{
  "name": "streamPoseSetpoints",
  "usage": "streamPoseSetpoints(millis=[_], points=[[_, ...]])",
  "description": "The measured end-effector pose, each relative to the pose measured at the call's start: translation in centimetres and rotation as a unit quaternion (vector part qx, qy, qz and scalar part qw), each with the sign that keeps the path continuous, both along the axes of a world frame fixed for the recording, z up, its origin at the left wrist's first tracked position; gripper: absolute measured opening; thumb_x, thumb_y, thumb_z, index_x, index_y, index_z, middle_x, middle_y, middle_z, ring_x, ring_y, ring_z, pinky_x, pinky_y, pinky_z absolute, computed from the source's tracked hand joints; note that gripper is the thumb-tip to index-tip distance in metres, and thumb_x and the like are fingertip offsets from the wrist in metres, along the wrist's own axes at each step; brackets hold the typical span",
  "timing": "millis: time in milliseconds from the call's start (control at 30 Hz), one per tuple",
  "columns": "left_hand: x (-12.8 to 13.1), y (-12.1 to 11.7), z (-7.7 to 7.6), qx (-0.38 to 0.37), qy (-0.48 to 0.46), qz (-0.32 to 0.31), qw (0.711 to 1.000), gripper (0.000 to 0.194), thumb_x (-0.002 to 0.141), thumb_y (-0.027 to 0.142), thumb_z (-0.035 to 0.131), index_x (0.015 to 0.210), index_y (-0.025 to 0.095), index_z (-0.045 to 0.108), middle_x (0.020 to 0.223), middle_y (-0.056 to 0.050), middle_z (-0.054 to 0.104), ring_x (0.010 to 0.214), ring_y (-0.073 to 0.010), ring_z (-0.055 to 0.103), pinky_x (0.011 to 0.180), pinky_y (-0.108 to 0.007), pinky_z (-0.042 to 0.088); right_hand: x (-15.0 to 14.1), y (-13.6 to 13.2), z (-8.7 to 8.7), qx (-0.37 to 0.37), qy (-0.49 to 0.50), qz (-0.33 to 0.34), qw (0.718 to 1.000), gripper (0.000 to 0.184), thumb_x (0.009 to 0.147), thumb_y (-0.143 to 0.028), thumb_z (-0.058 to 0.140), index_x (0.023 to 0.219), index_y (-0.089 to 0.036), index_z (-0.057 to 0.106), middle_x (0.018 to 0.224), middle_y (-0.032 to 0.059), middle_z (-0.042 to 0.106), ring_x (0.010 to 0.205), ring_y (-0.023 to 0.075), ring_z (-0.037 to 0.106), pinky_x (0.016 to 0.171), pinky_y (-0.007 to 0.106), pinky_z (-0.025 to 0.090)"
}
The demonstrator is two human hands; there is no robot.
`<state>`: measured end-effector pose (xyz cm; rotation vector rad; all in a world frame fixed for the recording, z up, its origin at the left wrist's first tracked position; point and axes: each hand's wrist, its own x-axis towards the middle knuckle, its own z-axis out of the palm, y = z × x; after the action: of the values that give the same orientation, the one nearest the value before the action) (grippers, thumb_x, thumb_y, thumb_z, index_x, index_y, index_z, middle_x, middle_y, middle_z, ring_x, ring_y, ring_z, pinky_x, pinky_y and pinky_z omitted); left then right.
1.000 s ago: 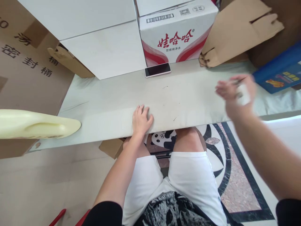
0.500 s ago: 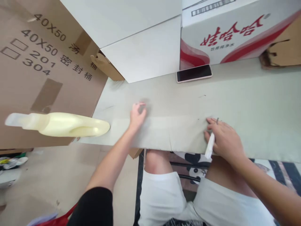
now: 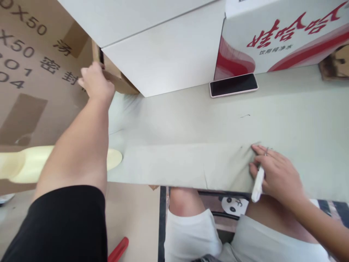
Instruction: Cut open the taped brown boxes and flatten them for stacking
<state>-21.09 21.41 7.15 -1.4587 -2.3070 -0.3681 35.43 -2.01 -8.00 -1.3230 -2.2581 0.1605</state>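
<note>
One table (image 3: 177, 127) runs beside a brown carton (image 3: 35, 85), left of the white-and-red carton (image 3: 256, 60). Also left of the latter, a small cardboard box (image 3: 117, 77) has the left hand (image 3: 97, 82) at its edge, grip indeterminable. In front of it, the right hand (image 3: 282, 178) holds a white-handled tool (image 3: 257, 185), probably braced on the table for steadiness. Legible: "密封", brown; "饮用纯净水", white-and-red.

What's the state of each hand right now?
Left hand: at a small cardboard box; whether it grips cannot be told.
Right hand: holding a slim white object.
</note>
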Motion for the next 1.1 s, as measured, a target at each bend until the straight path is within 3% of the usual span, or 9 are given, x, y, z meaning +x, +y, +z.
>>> streamPoseSetpoints(millis=[67, 133, 300, 400, 533, 667, 800, 933, 1100], points=[[1.7, -3.2, 0.9, -0.074, -0.005, 0.019, 0.997, 0.014, 0.091, 0.004, 0.048, 0.086, 0.001, 0.061, 0.106, -0.003, 0.064, 0.142, -0.0374, 0.052, 0.117, -0.064, 0.037, 0.0, 0.3, -0.1, -0.012, -0.010, -0.007, 1.000, 0.007, 0.094, -0.027, 0.059, 0.088, -0.023, 0.059, 0.130, 0.0210, 0.077, 0.118, 0.0414, 0.076, 0.100, 0.060, 0.061], [3.5, -7.0, 2.3, -0.048, -0.045, -0.001, 0.998, 0.010, 0.083, 0.000, 0.050, 0.082, 0.002, 0.060, 0.107, -0.004, 0.062, 0.139, -0.0359, 0.055, 0.119, -0.057, 0.041, -0.1, 0.6, -0.1, -0.043, -0.022, -0.017, 0.999, 0.011, 0.095, -0.028, 0.055, 0.088, -0.022, 0.061, 0.132, 0.0220, 0.076, 0.122, 0.0415, 0.074, 0.104, 0.060, 0.059], [7.3, -17.3, 4.0, 0.201, -0.223, -0.047, 0.953, 0.012, 0.071, -0.006, 0.060, 0.077, 0.003, 0.062, 0.101, -0.003, 0.056, 0.114, -0.0217, 0.064, 0.115, -0.056, 0.050, -0.5, 1.5, 0.4, -0.111, 0.037, -0.034, 0.993, 0.010, 0.090, -0.025, 0.054, 0.094, -0.020, 0.063, 0.141, 0.0262, 0.070, 0.129, 0.0452, 0.067, 0.110, 0.066, 0.051], [9.8, -22.6, 1.8, 0.263, -0.235, -0.106, 0.930, 0.016, 0.075, -0.002, 0.073, 0.071, 0.010, 0.064, 0.093, -0.003, 0.054, 0.110, -0.0185, 0.064, 0.113, -0.048, 0.056, -0.4, 1.4, 0.8, -0.117, 0.082, -0.039, 0.989, 0.006, 0.086, -0.027, 0.058, 0.091, -0.024, 0.058, 0.130, 0.0229, 0.076, 0.120, 0.0422, 0.072, 0.104, 0.064, 0.055], [14.9, -27.2, -2.9, 0.315, -0.236, -0.397, 0.829, 0.021, 0.082, 0.019, 0.086, 0.067, 0.021, 0.071, 0.087, -0.002, 0.058, 0.102, -0.0195, 0.064, 0.098, -0.047, 0.063, -0.3, -0.4, 3.2, -0.056, 0.172, -0.087, 0.980, 0.013, 0.093, -0.035, 0.053, 0.103, -0.027, 0.049, 0.123, 0.0148, 0.078, 0.107, 0.0331, 0.076, 0.092, 0.056, 0.060], [22.3, -29.9, -4.5, 0.231, -0.261, -0.502, 0.792, 0.012, 0.089, 0.024, 0.080, 0.079, 0.027, 0.077, 0.095, -0.003, 0.063, 0.112, -0.0223, 0.066, 0.098, -0.048, 0.061, -0.8, -2.7, 9.2, 0.124, 0.316, -0.024, 0.940, 0.012, 0.097, -0.033, 0.057, 0.103, -0.030, 0.048, 0.110, 0.0086, 0.078, 0.103, 0.0278, 0.076, 0.093, 0.050, 0.058], [28.0, -30.4, -3.7, 0.131, -0.299, -0.577, 0.749, 0.018, 0.090, 0.029, 0.078, 0.072, 0.026, 0.074, 0.087, -0.005, 0.065, 0.105, -0.0239, 0.068, 0.089, -0.045, 0.063, -0.6, -2.4, 14.1, 0.055, 0.095, 0.155, 0.982, 0.008, 0.092, -0.027, 0.062, 0.093, -0.028, 0.053, 0.084, 0.0023, 0.075, 0.077, 0.0240, 0.071, 0.076, 0.040, 0.053], [29.8, -29.8, -3.7, 0.149, -0.284, -0.603, 0.730, 0.020, 0.083, 0.008, 0.066, 0.071, 0.024, 0.066, 0.084, -0.004, 0.066, 0.095, -0.0221, 0.068, 0.085, -0.042, 0.062, 0.2, -1.3, 14.7, 0.033, -0.027, 0.169, 0.985, 0.013, 0.089, -0.029, 0.064, 0.086, -0.027, 0.051, 0.067, -0.0018, 0.064, 0.061, 0.0211, 0.058, 0.077, 0.041, 0.047], [29.7, -30.0, -3.9, 0.140, -0.279, -0.547, 0.777, 0.019, 0.077, 0.003, 0.062, 0.080, 0.022, 0.066, 0.085, -0.004, 0.067, 0.088, -0.0203, 0.066, 0.079, -0.037, 0.059, 0.6, -3.1, 13.7, 0.295, 0.186, 0.167, 0.922, 0.025, 0.088, -0.024, 0.067, 0.081, -0.027, 0.044, 0.070, -0.0039, 0.067, 0.056, 0.0164, 0.058, 0.071, 0.039, 0.042]])
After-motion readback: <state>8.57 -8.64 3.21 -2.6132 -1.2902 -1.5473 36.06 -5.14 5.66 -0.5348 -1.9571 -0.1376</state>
